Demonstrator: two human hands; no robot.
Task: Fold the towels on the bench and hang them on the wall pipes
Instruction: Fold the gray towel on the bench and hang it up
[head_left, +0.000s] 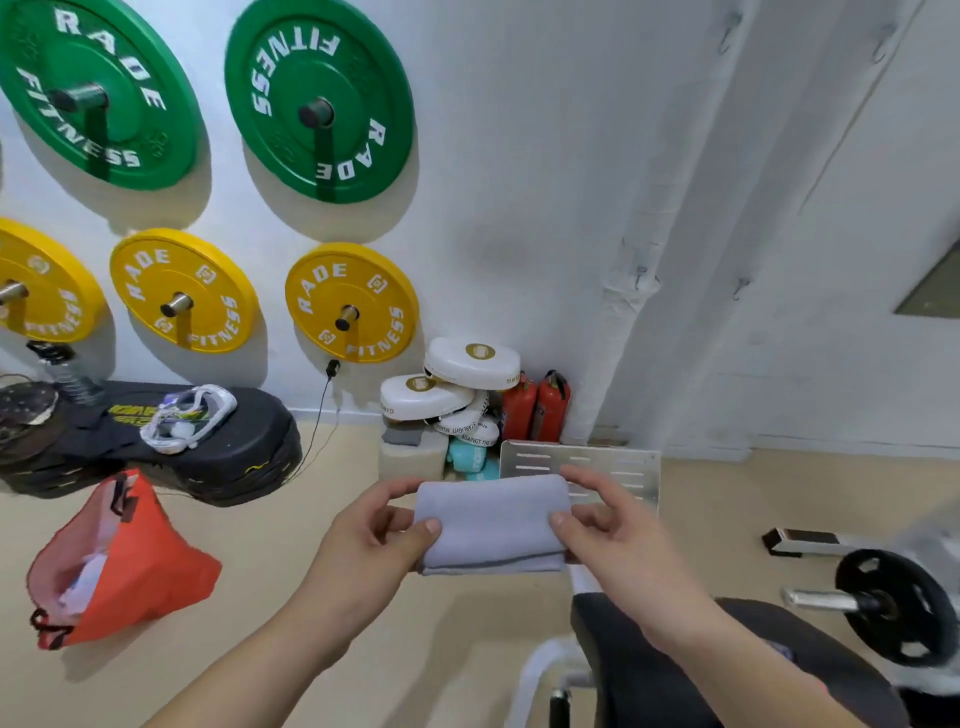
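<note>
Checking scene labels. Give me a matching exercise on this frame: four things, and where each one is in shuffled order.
Things:
1. grey towel
2. orange bag
3. red fire extinguishers
4. green plates

Places:
A. mounted on the wall, top left
B. pinched between the left hand and the right hand
C. standing beside the foot of the wall pipe
D. lower left, mouth open

Pairs: 1-B, 2-D, 3-C, 4-A
</note>
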